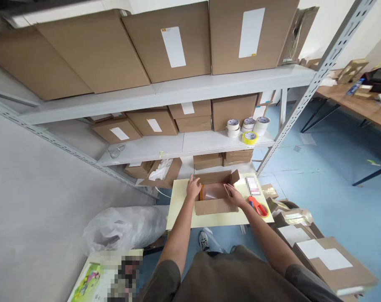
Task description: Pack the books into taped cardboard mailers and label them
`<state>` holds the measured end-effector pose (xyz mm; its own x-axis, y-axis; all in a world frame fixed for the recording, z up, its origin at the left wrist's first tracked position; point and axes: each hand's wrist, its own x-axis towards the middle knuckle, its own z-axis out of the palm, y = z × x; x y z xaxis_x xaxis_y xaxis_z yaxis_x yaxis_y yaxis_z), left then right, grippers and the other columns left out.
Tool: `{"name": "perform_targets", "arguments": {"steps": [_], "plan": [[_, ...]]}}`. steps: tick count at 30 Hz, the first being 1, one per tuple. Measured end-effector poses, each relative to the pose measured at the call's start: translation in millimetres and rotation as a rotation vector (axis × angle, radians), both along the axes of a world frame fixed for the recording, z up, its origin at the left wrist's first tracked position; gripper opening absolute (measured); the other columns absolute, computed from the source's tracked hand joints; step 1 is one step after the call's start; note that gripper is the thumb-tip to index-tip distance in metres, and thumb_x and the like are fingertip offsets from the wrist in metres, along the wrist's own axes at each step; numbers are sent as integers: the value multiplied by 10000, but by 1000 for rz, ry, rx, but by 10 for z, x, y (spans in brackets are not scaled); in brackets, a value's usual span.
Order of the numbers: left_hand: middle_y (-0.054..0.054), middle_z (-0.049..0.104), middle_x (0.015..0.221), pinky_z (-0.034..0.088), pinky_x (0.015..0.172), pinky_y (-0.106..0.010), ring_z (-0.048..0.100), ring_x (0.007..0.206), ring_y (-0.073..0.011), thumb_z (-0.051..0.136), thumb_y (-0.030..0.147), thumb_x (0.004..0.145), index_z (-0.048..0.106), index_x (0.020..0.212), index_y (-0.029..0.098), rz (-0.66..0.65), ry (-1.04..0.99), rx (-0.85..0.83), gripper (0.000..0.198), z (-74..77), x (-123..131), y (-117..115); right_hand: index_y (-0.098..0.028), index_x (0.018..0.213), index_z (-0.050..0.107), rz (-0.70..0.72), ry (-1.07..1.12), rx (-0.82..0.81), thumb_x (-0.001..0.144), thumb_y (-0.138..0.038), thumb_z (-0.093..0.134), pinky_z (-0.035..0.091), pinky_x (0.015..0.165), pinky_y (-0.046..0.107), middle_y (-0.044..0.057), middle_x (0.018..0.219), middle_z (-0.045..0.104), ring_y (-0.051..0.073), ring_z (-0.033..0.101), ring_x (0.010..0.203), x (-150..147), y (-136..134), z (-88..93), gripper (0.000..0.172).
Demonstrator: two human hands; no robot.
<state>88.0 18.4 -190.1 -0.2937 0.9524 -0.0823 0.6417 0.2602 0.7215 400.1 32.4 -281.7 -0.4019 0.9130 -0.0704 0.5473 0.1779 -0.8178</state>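
An open cardboard box sits on a small pale yellow table in front of me, with its flaps spread. My left hand rests on the box's left flap, fingers curled over the edge. My right hand grips the right flap, fingers closed on it. Inside the box something pale and pinkish lies flat; I cannot make out what it is. A red tape dispenser lies on the table just right of my right hand.
A grey metal shelf holds many brown cartons and several tape rolls. More cartons are stacked low at the right. A clear plastic bag lies at the left. A wooden desk stands at the far right.
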Motion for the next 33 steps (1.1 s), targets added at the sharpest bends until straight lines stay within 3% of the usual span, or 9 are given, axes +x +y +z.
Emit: {"name": "perform_targets", "arguments": {"steps": [5, 8, 11, 15, 21, 23, 28, 31, 33], "plan": [[-192, 405, 1687, 429, 1174, -499, 555, 1417, -431, 826, 344, 803, 617, 1506, 253, 56, 23, -188, 739, 4, -54, 395, -257, 1454, 642, -116, 119, -32, 785, -419, 768, 425, 1234, 516, 128, 1629, 524, 354, 500, 1504, 78, -87, 79, 700], [-225, 475, 1630, 417, 1174, -518, 568, 1405, -440, 835, 413, 803, 544, 1574, 265, 33, -10, -178, 837, -67, -58, 475, -245, 1507, 567, -383, 222, -73, 859, -578, 694, 511, 1145, 527, 149, 1484, 649, 345, 614, 1381, 125, -63, 124, 739], [-219, 494, 1617, 403, 1183, -513, 552, 1426, -438, 839, 456, 807, 516, 1594, 281, -58, -33, -162, 869, -140, -48, 481, -190, 1620, 411, -614, 219, -140, 926, -660, 563, 545, 1101, 498, 207, 1560, 572, 342, 642, 1349, 176, 86, 192, 853], [-163, 458, 1664, 402, 1192, -472, 522, 1469, -395, 719, 432, 917, 513, 1593, 286, -184, -32, -113, 721, -223, -85, 439, -279, 1685, 303, -419, 155, -85, 904, -598, 627, 461, 1195, 486, 113, 1674, 470, 313, 509, 1501, 140, 308, 261, 903], [-96, 427, 1704, 394, 1219, -438, 416, 1558, -361, 764, 109, 770, 594, 1530, 314, -326, -61, -85, 806, -366, -411, 210, -258, 1538, 574, -27, -64, -64, 761, -495, 824, 270, 1313, 541, 105, 1695, 445, 343, 230, 1646, 30, 296, 177, 850], [-90, 403, 1718, 427, 1193, -460, 387, 1570, -397, 817, 58, 673, 615, 1508, 339, -390, -47, -122, 904, -423, -533, 77, -236, 1511, 608, -34, -58, -82, 753, -520, 844, 250, 1322, 529, 122, 1697, 437, 341, 202, 1654, 86, 270, 127, 843], [-110, 268, 1774, 408, 1223, -492, 290, 1609, -438, 994, 232, 517, 535, 1573, 329, -541, 43, -196, 1156, -557, -744, -280, -291, 1448, 669, -200, 179, -262, 618, -504, 945, 360, 1263, 523, 94, 1630, 536, 364, 459, 1526, 324, 240, 64, 900], [-107, 197, 1795, 356, 1270, -486, 267, 1624, -404, 974, 446, 601, 463, 1631, 297, -655, 89, -214, 1160, -618, -829, -457, -312, 1399, 704, -281, 434, -369, 667, -539, 919, 416, 1218, 496, 71, 1582, 595, 343, 514, 1478, 388, 117, 61, 796], [-108, 291, 1767, 370, 1267, -468, 321, 1609, -372, 894, 519, 720, 533, 1590, 289, -649, 36, -196, 969, -655, -852, -543, -313, 1373, 719, -343, 560, -426, 745, -590, 860, 467, 1168, 479, 74, 1578, 599, 336, 543, 1452, 380, -7, 58, 701]]}}
